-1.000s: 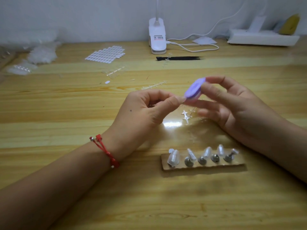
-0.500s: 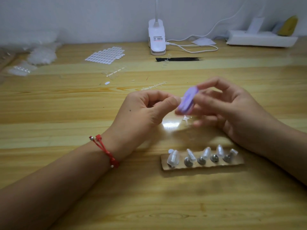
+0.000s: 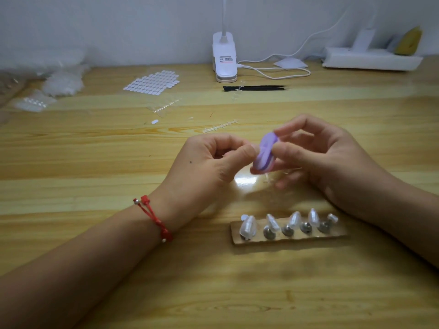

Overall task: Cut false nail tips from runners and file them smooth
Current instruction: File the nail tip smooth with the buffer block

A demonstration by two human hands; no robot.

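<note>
My right hand (image 3: 318, 157) holds a small purple nail file (image 3: 265, 153) between thumb and fingers, tilted steeply. My left hand (image 3: 211, 162) pinches something tiny between thumb and forefinger right against the file; it is too small and blurred to identify, probably a clear nail tip. Both hands hover over the wooden table (image 3: 118, 269). In front of them lies a cardboard strip (image 3: 289, 237) with several clear nail tips standing on metal studs. A bare clear runner (image 3: 221, 126) lies behind the hands, and small runner scraps (image 3: 268, 179) lie under them.
A sheet of small oval stickers (image 3: 153, 83) lies at the back left beside bags of clear tips (image 3: 61, 84). Black tweezers (image 3: 256, 88) lie behind, before a white clip lamp (image 3: 225, 60) with its cable. A white power strip (image 3: 370, 60) sits at the back right.
My right hand has swung the purple file from nearly flat at fingertip height down to a steep tilt against my left fingertips. The left hand has stayed almost still.
</note>
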